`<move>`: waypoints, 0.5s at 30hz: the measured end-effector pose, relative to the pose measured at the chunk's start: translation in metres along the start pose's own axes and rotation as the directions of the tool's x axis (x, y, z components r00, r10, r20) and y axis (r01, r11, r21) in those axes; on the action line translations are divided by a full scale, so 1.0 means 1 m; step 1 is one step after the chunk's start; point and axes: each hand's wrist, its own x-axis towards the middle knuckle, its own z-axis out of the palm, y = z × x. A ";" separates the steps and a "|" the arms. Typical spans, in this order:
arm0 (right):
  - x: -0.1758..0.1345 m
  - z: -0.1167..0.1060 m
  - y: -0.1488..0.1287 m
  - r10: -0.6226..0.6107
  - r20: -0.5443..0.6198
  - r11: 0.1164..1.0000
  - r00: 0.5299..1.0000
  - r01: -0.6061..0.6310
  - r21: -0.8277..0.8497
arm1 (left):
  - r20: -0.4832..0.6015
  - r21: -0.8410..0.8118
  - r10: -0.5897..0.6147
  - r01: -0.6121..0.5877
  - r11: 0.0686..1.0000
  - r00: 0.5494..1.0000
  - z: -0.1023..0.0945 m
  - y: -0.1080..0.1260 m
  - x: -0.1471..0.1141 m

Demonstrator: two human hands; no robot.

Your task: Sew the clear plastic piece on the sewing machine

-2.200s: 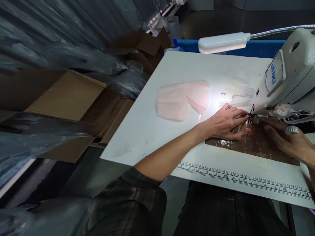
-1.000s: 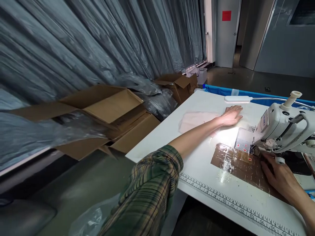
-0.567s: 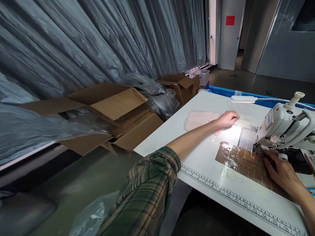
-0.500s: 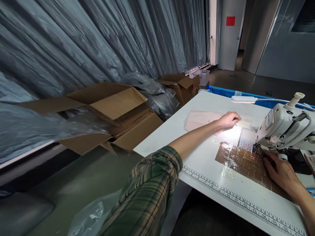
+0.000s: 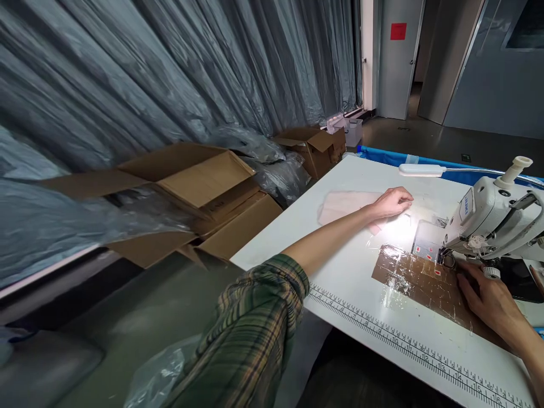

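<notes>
My left hand (image 5: 390, 203) is over the white sewing table (image 5: 340, 249), beside a pale pink cloth piece (image 5: 346, 207). Its fingers are curled together, and whatever they pinch is lost in the lamp's glare. On the right, my right hand (image 5: 491, 294) rests low beside the needle area of a white sewing machine (image 5: 484, 212). Thumb and forefinger are apart there, with the fingertips partly hidden near the machine. Under that hand lies a brown board (image 5: 408, 277) covered with shiny clear tape. A metal plate (image 5: 426, 238) with small red marks adjoins the board.
A white lamp (image 5: 421, 170) on a bendy neck lights the table. A printed ruler (image 5: 395, 340) runs along the front edge. To the left stand open cardboard boxes (image 5: 206, 175) with clear plastic. A dark phone-like slab (image 5: 521, 277) lies right of the machine.
My left hand has shifted slightly left and away from the machine, its fingers still curled. My right hand keeps its place by the needle area. The view has moved a little.
</notes>
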 end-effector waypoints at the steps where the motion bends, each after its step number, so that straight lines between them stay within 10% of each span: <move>1: 0.000 0.000 0.000 -0.004 0.001 1.000 1.000 0.004 -0.001 | -0.036 -0.001 0.003 -0.003 1.000 0.999 -0.002 -0.001 -0.002; 6: -0.004 0.003 0.004 -0.010 -0.009 1.000 1.000 0.010 -0.015 | -0.226 0.062 0.016 -0.002 0.998 0.974 -0.031 -0.018 -0.031; 15: -0.014 0.023 0.031 0.079 -0.012 0.997 0.997 -0.078 0.022 | -0.361 0.287 -0.387 0.496 0.820 0.848 -0.084 -0.074 -0.117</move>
